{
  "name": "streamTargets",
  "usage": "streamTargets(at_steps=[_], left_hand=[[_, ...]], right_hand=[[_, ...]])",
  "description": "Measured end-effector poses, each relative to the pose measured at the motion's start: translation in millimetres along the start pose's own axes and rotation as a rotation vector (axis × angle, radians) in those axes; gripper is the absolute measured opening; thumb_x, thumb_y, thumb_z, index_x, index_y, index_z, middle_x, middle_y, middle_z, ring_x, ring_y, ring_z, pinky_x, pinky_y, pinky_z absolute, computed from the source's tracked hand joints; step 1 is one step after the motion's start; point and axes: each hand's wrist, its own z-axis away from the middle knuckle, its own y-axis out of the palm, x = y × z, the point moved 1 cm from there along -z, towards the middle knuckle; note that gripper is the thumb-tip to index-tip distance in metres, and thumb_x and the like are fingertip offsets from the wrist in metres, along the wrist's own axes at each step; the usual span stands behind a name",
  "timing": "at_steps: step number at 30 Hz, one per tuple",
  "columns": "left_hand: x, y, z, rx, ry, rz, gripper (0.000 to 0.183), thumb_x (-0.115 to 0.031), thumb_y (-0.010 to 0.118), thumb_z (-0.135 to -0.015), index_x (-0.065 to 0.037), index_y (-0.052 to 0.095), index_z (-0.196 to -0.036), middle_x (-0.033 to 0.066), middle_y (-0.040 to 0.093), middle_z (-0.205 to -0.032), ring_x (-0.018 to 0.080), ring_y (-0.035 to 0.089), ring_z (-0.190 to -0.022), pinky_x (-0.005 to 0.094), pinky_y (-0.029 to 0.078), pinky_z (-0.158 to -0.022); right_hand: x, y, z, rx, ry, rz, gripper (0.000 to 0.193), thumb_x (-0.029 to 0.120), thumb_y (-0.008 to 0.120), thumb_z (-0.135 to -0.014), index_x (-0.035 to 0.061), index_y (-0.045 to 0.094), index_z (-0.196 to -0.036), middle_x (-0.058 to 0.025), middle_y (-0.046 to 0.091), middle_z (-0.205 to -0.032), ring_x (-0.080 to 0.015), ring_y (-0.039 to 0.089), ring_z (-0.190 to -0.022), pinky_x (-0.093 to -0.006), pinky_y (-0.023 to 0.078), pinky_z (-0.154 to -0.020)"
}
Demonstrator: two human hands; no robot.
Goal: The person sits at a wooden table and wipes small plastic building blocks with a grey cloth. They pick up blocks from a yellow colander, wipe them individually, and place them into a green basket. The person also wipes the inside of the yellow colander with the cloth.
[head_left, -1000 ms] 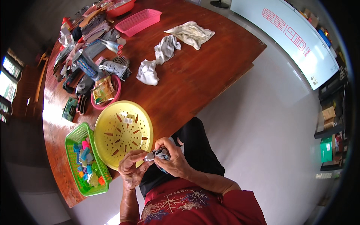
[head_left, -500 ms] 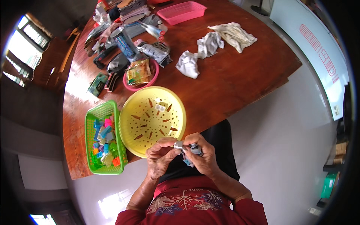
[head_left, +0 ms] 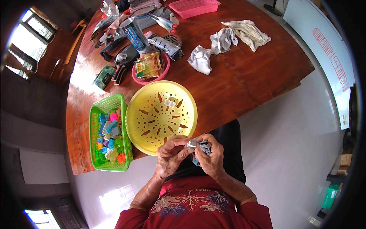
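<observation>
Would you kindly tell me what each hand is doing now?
Left hand: closed, pinching a small pale-grey block.
Right hand: closed, holding a crumpled grey-blue cloth.

Pale grey piece [head_left: 191, 144], yellow colander [head_left: 187, 108], green basket [head_left: 109, 102]

Compared with 1 second ago, the view has swung left: the yellow basin [head_left: 143, 97] and green basket [head_left: 107, 100] appear farther right, the far red bowl has left sight, and a pale blue piece [head_left: 195, 160] shows more plainly beside the right hand [head_left: 212, 158].

small pale block [head_left: 191, 144], just left of a crumpled grey-blue cloth [head_left: 205, 147]
</observation>
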Motion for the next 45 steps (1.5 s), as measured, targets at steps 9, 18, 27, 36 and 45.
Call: streamTargets(at_steps=[9,18,27,36,45], left_hand=[[3.0,3.0,-1.9,-0.096,-0.178,0.504,0.025,-0.001,0.064,-0.085,0.000,0.059,-0.109,0.0088,0.065,-0.099,0.0159,0.062,-0.088,0.0307,0.050,-0.084],[13.3,-1.9,4.2,-0.140,-0.191,0.510,0.023,0.002,0.064,-0.084,-0.001,0.059,-0.107,0.0092,0.065,-0.099,0.0151,0.061,-0.092,0.0290,0.050,-0.085],[2.9,-0.9,6.0,-0.067,0.099,0.075,0.027,0.009,0.066,-0.079,0.000,0.061,-0.104,0.0101,0.061,-0.104,0.0173,0.061,-0.095,0.0308,0.050,-0.086],[-2.2,-6.6,-3.7,0.036,-0.065,0.112,0.025,0.008,0.067,-0.078,0.002,0.061,-0.102,0.0106,0.064,-0.100,0.0182,0.062,-0.092,0.0308,0.052,-0.082],[5.0,6.0,-6.3,-0.127,-0.142,0.254,0.025,-0.010,0.069,-0.082,0.000,0.057,-0.101,0.0084,0.065,-0.094,0.0152,0.062,-0.084,0.0287,0.050,-0.080]], right_hand=[[10.3,3.9,-9.3,-0.139,-0.216,-0.090,0.013,0.004,0.061,-0.086,0.0015,0.054,-0.096,-0.0078,0.057,-0.087,-0.0121,0.057,-0.073,-0.0240,0.047,-0.060],[1.2,-1.0,-4.0,0.078,-0.541,0.258,0.031,-0.005,0.066,-0.077,0.0006,0.059,-0.107,-0.0122,0.053,-0.101,-0.0201,0.057,-0.079,-0.0280,0.048,-0.065],[-11.2,-8.4,-4.5,0.239,0.045,-0.391,0.011,0.006,0.061,-0.088,0.0011,0.057,-0.097,-0.0035,0.055,-0.094,-0.0068,0.055,-0.078,-0.0205,0.045,-0.059],[-6.0,-5.7,1.3,0.115,0.130,-0.398,0.016,0.004,0.062,-0.086,0.0063,0.052,-0.098,-0.0028,0.056,-0.087,-0.0058,0.056,-0.066,-0.0196,0.046,-0.053],[-5.1,-10.6,6.6,0.083,-0.578,0.286,0.062,-0.001,0.074,-0.065,0.0047,0.051,-0.122,-0.0135,0.047,-0.113,-0.0317,0.050,-0.102,-0.0374,0.046,-0.083]])
